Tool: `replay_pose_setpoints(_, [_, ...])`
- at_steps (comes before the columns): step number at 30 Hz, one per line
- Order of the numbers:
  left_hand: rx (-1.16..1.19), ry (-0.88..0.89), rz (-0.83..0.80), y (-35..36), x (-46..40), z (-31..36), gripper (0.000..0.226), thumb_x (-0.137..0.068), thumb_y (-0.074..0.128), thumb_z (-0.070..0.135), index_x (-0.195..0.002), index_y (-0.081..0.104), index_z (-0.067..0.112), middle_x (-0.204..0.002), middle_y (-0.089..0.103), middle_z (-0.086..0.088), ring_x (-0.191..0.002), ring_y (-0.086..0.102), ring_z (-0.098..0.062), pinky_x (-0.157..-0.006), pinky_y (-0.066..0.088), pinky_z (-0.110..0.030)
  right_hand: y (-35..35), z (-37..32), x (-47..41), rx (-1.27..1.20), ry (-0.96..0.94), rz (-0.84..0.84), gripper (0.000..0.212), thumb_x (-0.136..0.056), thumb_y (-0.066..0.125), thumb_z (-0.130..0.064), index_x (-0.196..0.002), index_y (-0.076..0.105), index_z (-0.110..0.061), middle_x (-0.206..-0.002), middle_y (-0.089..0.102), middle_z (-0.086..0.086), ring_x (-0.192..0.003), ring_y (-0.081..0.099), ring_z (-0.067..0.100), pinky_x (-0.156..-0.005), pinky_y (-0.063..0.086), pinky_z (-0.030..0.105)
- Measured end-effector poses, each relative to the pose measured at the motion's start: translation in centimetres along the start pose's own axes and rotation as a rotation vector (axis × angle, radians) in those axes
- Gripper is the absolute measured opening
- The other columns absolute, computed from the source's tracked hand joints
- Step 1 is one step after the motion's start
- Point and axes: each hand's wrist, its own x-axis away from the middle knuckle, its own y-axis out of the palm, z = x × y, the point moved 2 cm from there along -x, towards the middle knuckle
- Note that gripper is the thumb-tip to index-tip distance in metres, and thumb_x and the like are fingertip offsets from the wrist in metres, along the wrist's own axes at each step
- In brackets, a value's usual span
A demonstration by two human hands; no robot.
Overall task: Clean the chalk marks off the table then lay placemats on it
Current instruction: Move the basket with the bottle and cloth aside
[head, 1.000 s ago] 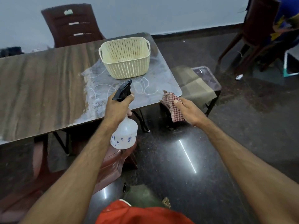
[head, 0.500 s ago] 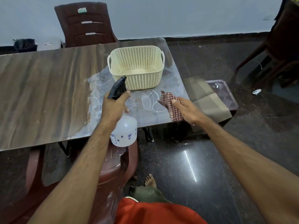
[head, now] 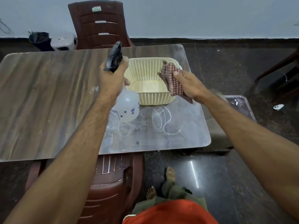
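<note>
Both arms reach out over the worktop (head: 48,97). Left hand (head: 111,78) grips the sprayer (head: 124,102) by its neck. Right hand (head: 187,84) pinches the cloth (head: 171,78) above the basket (head: 145,89).

Orange shirt (head: 169,212), olive trousers (head: 174,191), barefoot.

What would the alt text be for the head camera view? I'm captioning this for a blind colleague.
Seen from above, a person's left hand grips a spray bottle and the right hand holds a checked cloth, both over a wooden table. White chalk marks loop on the table's hazy right end, in front of an empty cream basket. Brown chairs stand at the near and far sides.
</note>
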Motion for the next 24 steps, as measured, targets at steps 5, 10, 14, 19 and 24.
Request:
replay_pose_setpoints(5, [0.035, 0.076, 0.056, 3.0, -5.5, 1.0, 0.024, -0.090, 0.068, 0.040, -0.105, 0.059, 0.023, -0.095, 0.069, 0.003, -0.045, 0.057, -0.004, -0.048, 0.048, -0.021, 0.1, -1.3, -8.5, 0.091, -0.076, -0.083, 0.026, -0.107, 0.036, -0.037, -0.116, 0.054, -0.021, -0.100, 0.063, -0.005, -0.089, 0.062, 0.009, -0.074, 0.051, 0.021])
replay_pose_setpoints(10, [-0.042, 0.090, 0.112, 6.3, -10.3, -0.3, 0.013, -0.091, 0.066, 0.042, -0.089, 0.055, 0.037, -0.067, 0.064, 0.020, -0.048, 0.060, -0.003, -0.053, 0.050, -0.023, 0.9, 0.6, -15.8, 0.279, -0.100, -0.213, 0.024, -0.106, 0.038, -0.036, -0.107, 0.056, -0.020, -0.086, 0.059, -0.013, -0.075, 0.056, 0.002, -0.056, 0.042, 0.009])
replay_pose_setpoints(14, [-0.133, 0.055, 0.110, 8.4, -13.1, -3.6, 0.011, -0.093, 0.065, 0.041, -0.095, 0.056, 0.034, -0.068, 0.061, 0.014, -0.056, 0.062, -0.006, -0.056, 0.047, -0.017, 2.4, 3.2, -19.7, 0.386, -0.098, -0.326, 0.024, -0.106, 0.039, -0.032, -0.101, 0.054, -0.014, -0.091, 0.064, 0.001, -0.085, 0.061, 0.020, -0.073, 0.048, 0.024])
replay_pose_setpoints(19, [-0.192, 0.060, 0.068, 10.0, -14.6, -8.5, 0.029, -0.097, 0.063, 0.025, -0.114, 0.056, 0.002, -0.095, 0.063, -0.004, -0.072, 0.059, -0.016, -0.066, 0.048, -0.018, 4.7, 6.4, -21.6, 0.638, -0.146, -0.434, 0.031, -0.105, 0.039, -0.031, -0.113, 0.055, -0.007, -0.115, 0.065, 0.020, -0.104, 0.060, 0.035, -0.083, 0.042, 0.037])
replay_pose_setpoints(24, [-0.307, -0.009, 0.036, 10.3, -14.6, -12.9, 0.030, -0.094, 0.067, 0.023, -0.109, 0.053, 0.002, -0.097, 0.057, -0.031, -0.086, 0.058, -0.044, -0.080, 0.049, -0.050, 6.9, 9.1, -21.7, 0.821, -0.159, -0.589, 0.037, -0.105, 0.037, -0.031, -0.121, 0.054, -0.002, -0.123, 0.062, 0.025, -0.108, 0.061, 0.039, -0.092, 0.048, 0.042])
